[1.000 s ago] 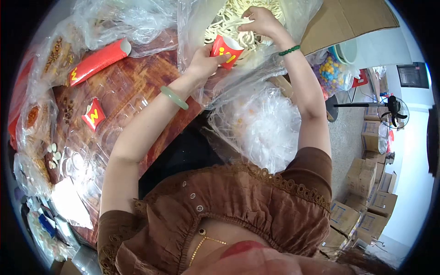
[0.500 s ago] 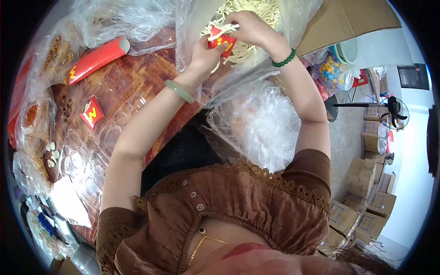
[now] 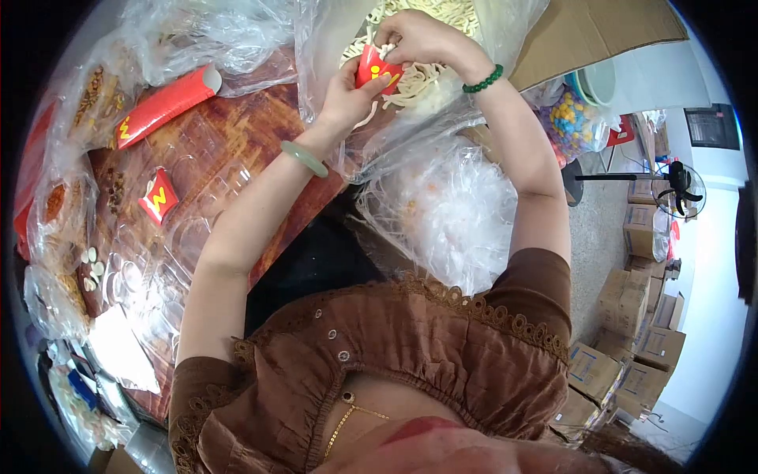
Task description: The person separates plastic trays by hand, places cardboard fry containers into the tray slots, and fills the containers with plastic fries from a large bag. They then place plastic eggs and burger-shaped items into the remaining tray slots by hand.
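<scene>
My left hand [image 3: 349, 93] is closed round a small red fries carton [image 3: 374, 71] with a yellow M on it. The fingers of my right hand [image 3: 422, 39] are pinched together at the carton's mouth, gripping pale fries [image 3: 385, 50] that are partly hidden by the fingers. Beneath and behind both hands lies a heap of similar pale fries [image 3: 418, 85] in a clear plastic liner [image 3: 332, 47]. On the wooden-patterned table to the left stands another small red carton [image 3: 159, 197] with pale pieces at its top.
A stack of long red cartons [image 3: 167, 104] lies on the table beside clear plastic bags [image 3: 213, 31]. A cardboard flap [image 3: 600, 35] rises at the right of the liner. A bag of white plastic film [image 3: 446, 213] sits below my right forearm. Cardboard boxes [image 3: 624, 300] and a fan [image 3: 677, 189] stand farther right.
My right hand has shifted slightly left and down against the carton's mouth. The fries that stuck out sideways across the top are now mostly within the carton or behind my fingers.
</scene>
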Motion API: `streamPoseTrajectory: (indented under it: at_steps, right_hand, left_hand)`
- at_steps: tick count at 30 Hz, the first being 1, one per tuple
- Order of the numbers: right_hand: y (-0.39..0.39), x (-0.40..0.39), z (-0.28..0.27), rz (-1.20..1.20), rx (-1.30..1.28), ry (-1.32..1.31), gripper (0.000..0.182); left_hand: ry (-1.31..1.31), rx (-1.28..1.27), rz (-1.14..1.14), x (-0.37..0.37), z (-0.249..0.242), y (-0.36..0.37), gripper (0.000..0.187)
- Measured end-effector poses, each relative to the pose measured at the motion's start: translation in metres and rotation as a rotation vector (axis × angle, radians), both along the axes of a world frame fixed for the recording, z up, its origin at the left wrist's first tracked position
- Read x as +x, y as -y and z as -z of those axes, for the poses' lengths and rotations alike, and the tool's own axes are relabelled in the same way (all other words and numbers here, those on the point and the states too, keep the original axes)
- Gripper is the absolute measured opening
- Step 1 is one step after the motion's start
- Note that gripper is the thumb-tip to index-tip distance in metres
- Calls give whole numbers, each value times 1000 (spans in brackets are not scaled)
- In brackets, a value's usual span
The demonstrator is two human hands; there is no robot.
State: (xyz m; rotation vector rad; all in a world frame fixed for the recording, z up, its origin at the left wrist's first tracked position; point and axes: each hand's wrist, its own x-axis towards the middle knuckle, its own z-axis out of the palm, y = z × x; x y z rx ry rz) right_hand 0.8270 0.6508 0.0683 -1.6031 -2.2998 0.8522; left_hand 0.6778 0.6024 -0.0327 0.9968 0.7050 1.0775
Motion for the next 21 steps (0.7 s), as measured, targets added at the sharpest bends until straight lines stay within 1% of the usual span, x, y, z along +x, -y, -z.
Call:
streamPoseTrajectory:
  at_steps: [1, 2, 3, 4, 5, 7, 8, 10, 11, 12, 14, 15, 16, 18, 19, 20, 21]
  right_hand:
    - [5, -5, -8, 28, 103, 61, 24]
    - [3, -4, -3, 25, 101, 62, 24]
    - [2, -5, 1, -45, 288, 172, 25]
    - [2, -4, 5, -115, 474, 281, 25]
    - [-1, -2, 6, -113, 473, 282, 25]
    - [0, -11, -5, -142, 116, 326, 22]
    - [-1, -8, -4, -140, 117, 326, 22]
    - [-6, 2, -3, -90, -120, -110, 18]
    - [-7, 9, -4, -94, -114, -107, 18]
    - [-2, 14, -6, -26, 83, -60, 20]
    - [10, 25, -14, 111, 480, 37, 25]
    - [17, 31, -19, 258, 389, 139, 30]
    - [20, 35, -16, 259, 389, 141, 30]
    - [28, 40, -5, 494, -130, -149, 35]
    - [32, 39, -1, 511, -182, -229, 34]
    - [36, 37, 4, 516, -180, -228, 34]
    - [39, 35, 8, 458, -66, -266, 31]
  left_hand:
    - [1, 3, -4, 0, 2, -3, 35]
    - [64, -23, -3, 1, 5, -4, 36]
    - [128, -48, -2, 1, 4, -3, 37]
    - [129, -50, -1, 1, 2, -3, 37]
    - [81, -36, 0, 1, 1, -4, 36]
    - [33, -20, 3, 0, 4, -6, 35]
    - [81, -21, 27, -2, 10, -8, 34]
    - [130, -16, 50, -4, 4, -6, 33]
    - [192, -75, 55, -6, 2, -5, 32]
    - [255, -140, 60, -8, -2, -2, 31]
    - [288, -97, 59, -10, 2, -7, 30]
    - [316, -60, 64, -10, 4, -7, 30]
    - [317, -60, 65, -11, 6, -7, 30]
    - [268, -20, 53, -9, 10, -7, 32]
    - [269, -19, 59, -8, 12, -6, 32]
    - [223, 3, 56, -6, 14, -6, 33]
    - [178, 26, 51, -4, 14, -6, 35]
